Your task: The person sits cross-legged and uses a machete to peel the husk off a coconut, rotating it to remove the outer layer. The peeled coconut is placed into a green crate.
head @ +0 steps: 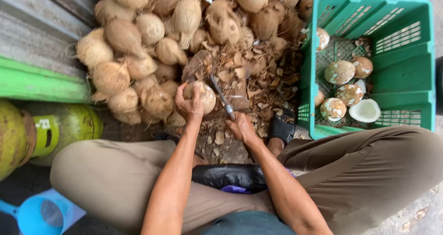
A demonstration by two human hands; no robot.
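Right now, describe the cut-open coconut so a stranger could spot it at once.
Find the green crate on the right. Look to its near corner, beside the peeled, speckled coconuts. The open coconut alone shows a smooth white hollow inside; its neighbours are whole and mottled brown.

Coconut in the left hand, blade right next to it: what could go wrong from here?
1. The left hand wraps the coconut with fingers near the knife; a glancing stroke could likely cut them.
2. The right hand works over loose husk chips; flying shell bits may hit the sandalled foot.
3. The coconut is round and held one-handed, so it may roll or slip.
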